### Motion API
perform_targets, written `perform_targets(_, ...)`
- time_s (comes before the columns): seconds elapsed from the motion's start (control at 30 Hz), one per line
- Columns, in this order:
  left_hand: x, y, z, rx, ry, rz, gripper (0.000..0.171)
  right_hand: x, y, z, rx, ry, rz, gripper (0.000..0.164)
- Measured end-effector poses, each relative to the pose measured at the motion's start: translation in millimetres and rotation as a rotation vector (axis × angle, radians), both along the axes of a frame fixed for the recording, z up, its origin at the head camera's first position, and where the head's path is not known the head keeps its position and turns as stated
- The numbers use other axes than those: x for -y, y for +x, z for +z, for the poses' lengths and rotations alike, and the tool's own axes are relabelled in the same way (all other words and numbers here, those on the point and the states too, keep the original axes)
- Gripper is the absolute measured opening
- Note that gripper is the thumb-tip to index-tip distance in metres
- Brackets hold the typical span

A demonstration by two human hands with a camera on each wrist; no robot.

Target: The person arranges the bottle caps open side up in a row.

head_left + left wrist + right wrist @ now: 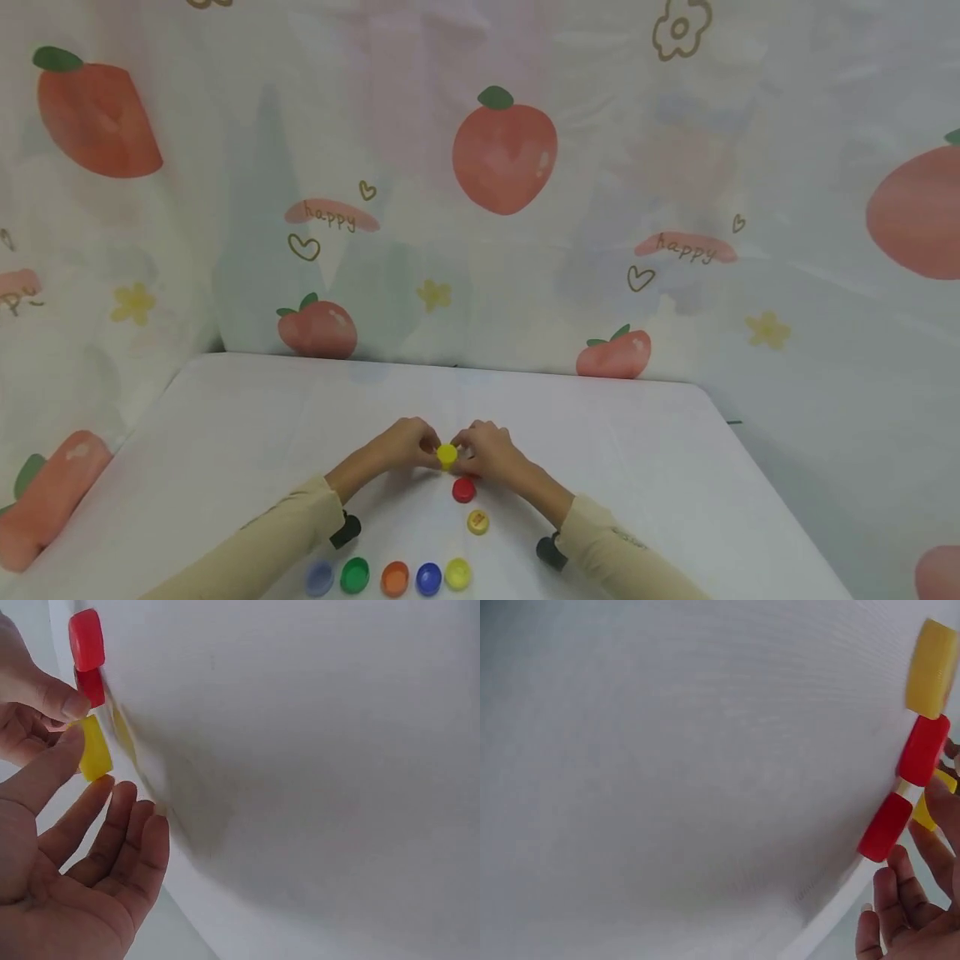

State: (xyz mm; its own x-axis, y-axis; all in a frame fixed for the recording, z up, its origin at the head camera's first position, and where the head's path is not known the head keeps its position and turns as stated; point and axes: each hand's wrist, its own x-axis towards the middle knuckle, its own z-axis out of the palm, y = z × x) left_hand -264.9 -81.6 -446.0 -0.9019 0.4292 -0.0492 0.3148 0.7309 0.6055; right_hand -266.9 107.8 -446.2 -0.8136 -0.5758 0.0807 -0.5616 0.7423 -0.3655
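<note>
A small yellow cap is held up between my two hands. In the left wrist view, the thumb and index finger of my left hand pinch this yellow cap at its edges, with the other fingers loosely spread. My right hand grips the same cap from the other side; its thumb overlaps the yellow cap in the right wrist view. Just nearer than the hands lies a red cap. A second red piece shows in the right wrist view, mostly hidden from the head camera.
A gold-yellow cap sits nearer than the red one. Along the near side runs a row of upturned caps: light blue, green, orange, dark blue and yellow. A printed curtain hangs behind the white table.
</note>
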Motion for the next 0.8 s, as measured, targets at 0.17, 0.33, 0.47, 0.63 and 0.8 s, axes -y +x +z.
perform_targets(0.17,6.7,3.3,5.6,0.070,0.133,0.024,0.028,-2.8,6.1,10.8,-0.036,-0.035,-0.008,0.030)
perform_targets(0.33,10.2,8.6,12.8,0.189,0.342,0.103,0.034,-5.5,12.4,24.1,0.003,-0.120,-0.001,0.031)
perform_targets(0.47,8.3,17.5,20.4,0.286,0.498,0.172,0.040,-8.2,18.5,35.9,0.083,-0.231,0.036,0.030)
perform_targets(0.63,2.1,35.1,34.1,0.339,0.627,0.179,0.039,-14.2,27.3,47.6,0.174,-0.349,0.052,0.032)
perform_targets(0.8,-0.1,49.3,46.3,0.352,0.690,0.116,0.032,-20.0,37.0,53.6,0.276,-0.433,0.022,0.036)
